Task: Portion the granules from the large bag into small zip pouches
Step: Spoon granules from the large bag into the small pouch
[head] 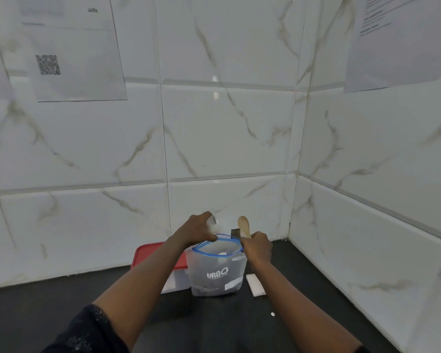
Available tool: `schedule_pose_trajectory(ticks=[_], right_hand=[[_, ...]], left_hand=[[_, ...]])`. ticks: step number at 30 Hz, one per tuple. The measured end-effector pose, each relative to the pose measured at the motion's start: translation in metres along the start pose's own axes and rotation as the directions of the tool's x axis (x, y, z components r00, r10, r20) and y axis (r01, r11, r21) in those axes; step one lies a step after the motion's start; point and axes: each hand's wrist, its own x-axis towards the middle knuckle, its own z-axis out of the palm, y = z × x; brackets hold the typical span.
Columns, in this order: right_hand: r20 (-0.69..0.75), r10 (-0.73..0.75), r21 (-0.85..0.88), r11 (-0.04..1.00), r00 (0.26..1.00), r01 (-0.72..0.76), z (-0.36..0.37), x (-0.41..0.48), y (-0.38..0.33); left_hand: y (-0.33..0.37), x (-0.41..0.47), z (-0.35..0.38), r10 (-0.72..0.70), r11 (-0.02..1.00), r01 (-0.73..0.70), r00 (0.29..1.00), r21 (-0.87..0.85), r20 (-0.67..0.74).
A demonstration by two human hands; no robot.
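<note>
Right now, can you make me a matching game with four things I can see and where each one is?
Things:
1 wooden spoon
2 red-lidded box
3 large bag
4 flat white packet

Places:
A lying on the black counter, right of the large bag
B blue rim held open by the left hand and the right hand
C sticking up from the right hand
D standing left of the large bag

Pairs: 1-C, 2-D, 3-B, 4-A

Your left forearm reaches in from 7 o'clock, your right from 5 o'clock. Your left hand [199, 229] pinches the bag [215, 273] rim at 10 o'clock, your right hand [256, 247] at 3, fingers curled.
</note>
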Motion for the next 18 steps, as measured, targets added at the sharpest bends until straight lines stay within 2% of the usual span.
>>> schedule_pose_trajectory(ticks=[3,10,15,18], right_hand=[[0.0,-0.009,-0.024,1.0,1.0,0.009,-0.013,-0.01,0.015],[0.024,0.011,-0.182,0.983,1.0,-0.006,-0.039,-0.027,0.037],[-0.063,-0.053,-0.186,0.982,0.997,0.041,-0.045,-0.04,0.036],[-0.042,-0.118,-0.316,0.944,0.992,0.099,-0.06,-0.051,0.023]], left_hand=[[-0.004,-0.006,0.021,-0.041,0.996,0.035,0.997,0.088,0.06],[0.016,-0.018,0.044,-0.045,0.993,0.032,0.992,0.111,0.117],[0.018,-0.028,0.06,-0.089,0.993,0.081,0.991,0.085,0.098],[0.016,-0.032,0.066,-0.138,0.99,0.139,0.989,-0.01,0.056]])
